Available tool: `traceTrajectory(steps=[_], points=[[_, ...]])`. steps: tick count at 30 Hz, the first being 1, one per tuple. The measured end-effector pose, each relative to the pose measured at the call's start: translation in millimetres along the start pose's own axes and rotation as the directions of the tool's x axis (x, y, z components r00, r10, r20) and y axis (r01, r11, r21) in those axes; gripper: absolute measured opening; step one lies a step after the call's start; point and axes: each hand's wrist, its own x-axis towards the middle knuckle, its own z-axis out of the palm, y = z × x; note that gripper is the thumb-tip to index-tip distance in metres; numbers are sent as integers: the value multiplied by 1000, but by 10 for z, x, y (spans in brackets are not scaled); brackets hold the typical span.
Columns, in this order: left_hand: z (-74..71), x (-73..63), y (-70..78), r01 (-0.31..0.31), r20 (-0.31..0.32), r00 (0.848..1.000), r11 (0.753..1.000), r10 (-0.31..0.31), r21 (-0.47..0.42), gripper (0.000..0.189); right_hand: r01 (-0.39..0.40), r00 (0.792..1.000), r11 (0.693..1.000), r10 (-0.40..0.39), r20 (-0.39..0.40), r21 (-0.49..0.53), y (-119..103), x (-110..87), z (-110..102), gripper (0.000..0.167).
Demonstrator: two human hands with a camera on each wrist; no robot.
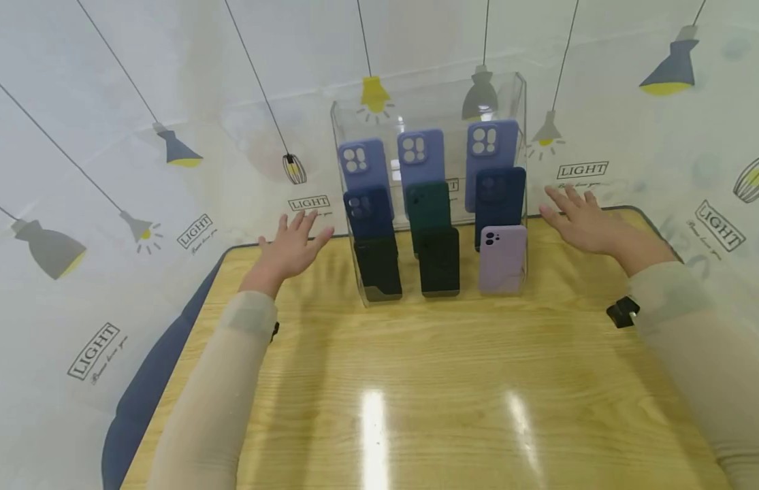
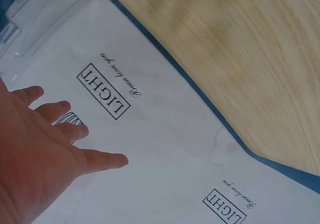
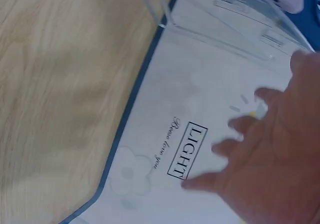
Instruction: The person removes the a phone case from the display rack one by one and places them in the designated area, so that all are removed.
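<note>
A clear acrylic display stand (image 1: 428, 105) stands at the far side of the table with phone cases in tiers. Across its top row are periwinkle cases (image 1: 422, 170) with camera cutouts. Below them are navy cases (image 1: 502, 204) and a dark green case (image 1: 429, 207). The bottom row has black cases (image 1: 439, 262) and a lilac case (image 1: 503, 262). To the left of the stand my left hand (image 1: 290, 246) is raised, fingers spread, holding nothing. My right hand (image 1: 590, 223) hovers on the other side, its fingers also extended and apart from the stand.
The wooden table (image 1: 453, 367) spreads out in front of the stand, with a dark blue edge (image 2: 185, 74). Behind it hangs a pale wall covering (image 1: 263, 61) printed with lamps and LIGHT lettering. A black wrist device (image 1: 623, 312) shows by my right sleeve.
</note>
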Motion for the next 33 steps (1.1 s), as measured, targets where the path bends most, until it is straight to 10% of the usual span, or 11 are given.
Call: traceTrajectory(steps=[5, 13, 20, 33], points=[[64, -43, 57, -47, 41, 998, 996, 50, -69, 96, 83, 987, 977, -107, 118, 195, -92, -37, 83, 78], [448, -60, 134, -150, 100, 979, 963, 176, -224, 99, 66, 971, 979, -108, 216, 191, -70, 35, 379, 94], [726, -65, 211, -102, 223, 958, 940, 182, -327, 112, 93, 961, 955, -160, 224, 282, 3, 103, 597, 98], [976, -42, 198, -52, 217, 962, 889, 167, -455, 116, 106, 965, 927, -183, 187, 361, 16, 116, 775, 101]])
